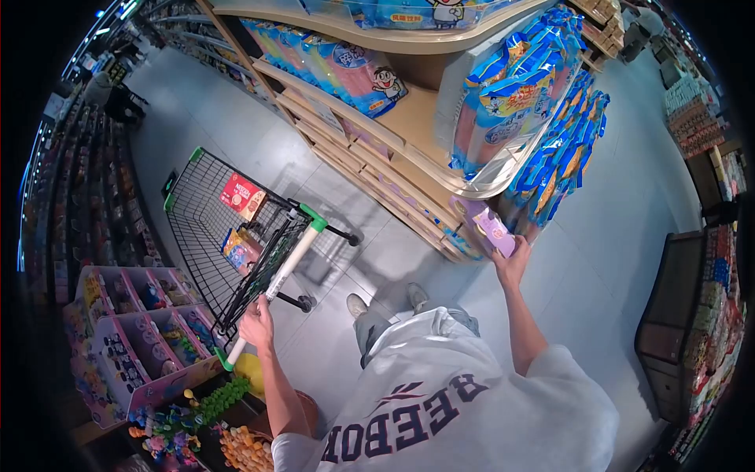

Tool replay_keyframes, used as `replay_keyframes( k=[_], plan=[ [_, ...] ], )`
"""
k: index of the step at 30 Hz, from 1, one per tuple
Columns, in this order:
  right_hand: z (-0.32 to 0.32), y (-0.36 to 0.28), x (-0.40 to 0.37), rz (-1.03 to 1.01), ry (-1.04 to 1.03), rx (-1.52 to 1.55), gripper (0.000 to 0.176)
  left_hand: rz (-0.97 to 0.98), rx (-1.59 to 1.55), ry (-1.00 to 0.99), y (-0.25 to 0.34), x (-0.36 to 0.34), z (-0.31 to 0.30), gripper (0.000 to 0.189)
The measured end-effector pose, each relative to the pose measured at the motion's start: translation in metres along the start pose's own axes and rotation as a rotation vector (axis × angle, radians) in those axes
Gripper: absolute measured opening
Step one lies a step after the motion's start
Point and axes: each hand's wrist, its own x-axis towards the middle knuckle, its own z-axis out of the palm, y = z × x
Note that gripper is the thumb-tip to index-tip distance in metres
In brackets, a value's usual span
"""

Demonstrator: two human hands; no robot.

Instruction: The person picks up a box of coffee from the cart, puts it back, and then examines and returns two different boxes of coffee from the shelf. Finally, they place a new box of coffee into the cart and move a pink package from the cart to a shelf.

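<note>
My left hand [256, 324] is wrapped round the pale handle [287, 263] of a black wire shopping cart [206, 212] with green corners. Inside the cart lie a red Nescafé box [242, 195] and a blue and pink snack bag [240, 250]. My right hand [512, 261] grips the near end of a purple package [494, 227] by the rounded corner of the display shelf. The package's far end is close to the shelf's lower edge. Tall blue snack bags [503, 102] stand on the shelf above it, and more blue bags [562, 157] hang beside it.
The wooden shelf [409, 161] curves round in front of me, with further blue bags [346, 71] on it. A pink toy display [149, 338] stands left of the cart. Stocked shelves [708, 330] line the right side. Far off at upper left is a person [110, 90].
</note>
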Motion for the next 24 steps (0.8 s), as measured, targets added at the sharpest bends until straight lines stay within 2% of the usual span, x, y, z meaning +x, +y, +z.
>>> replay_keyframes(
  k=[3,4,7,8,11,12,15,16,19,21,23,24],
  plan=[
    [0.024,0.008,0.020,-0.005,-0.072,-0.068,0.078,-0.017,0.006,-0.001,0.009,-0.031,-0.003,0.058],
    [0.041,0.012,0.025,0.002,-0.023,0.046,0.080,-0.016,0.033,-0.022,0.011,-0.039,-0.003,0.057],
    [0.065,-0.007,0.043,0.085,-0.059,0.048,0.083,-0.004,0.056,0.004,0.013,-0.062,0.002,0.057],
    [0.071,-0.011,0.051,0.060,-0.098,-0.052,0.083,0.000,0.024,0.014,0.018,-0.070,-0.002,0.056],
    [0.082,-0.029,0.072,0.029,-0.272,-0.012,0.081,0.021,-0.013,0.059,0.013,-0.094,0.008,0.057],
    [0.090,-0.036,0.070,-0.195,-0.068,0.118,0.069,0.027,0.009,0.062,0.014,-0.099,0.009,0.055],
    [0.117,-0.034,0.082,-0.161,-0.091,0.210,0.057,0.018,-0.002,0.070,0.021,-0.116,0.005,0.053],
    [0.123,-0.035,0.090,-0.279,-0.131,0.306,0.050,0.024,-0.044,0.085,0.019,-0.122,0.009,0.052],
    [0.135,-0.036,0.099,-0.207,-0.295,0.557,0.047,0.020,-0.043,0.071,0.020,-0.134,0.008,0.052],
    [0.166,-0.007,0.113,-0.206,-0.305,0.516,0.047,0.025,-0.051,0.074,0.025,-0.140,0.003,0.051],
    [0.173,-0.011,0.119,-0.195,-0.357,0.448,0.054,0.038,-0.060,0.098,0.025,-0.145,0.006,0.049],
    [0.172,-0.011,0.119,-0.238,-0.347,0.410,0.050,0.047,-0.059,0.115,0.024,-0.148,0.007,0.048]
  ],
)
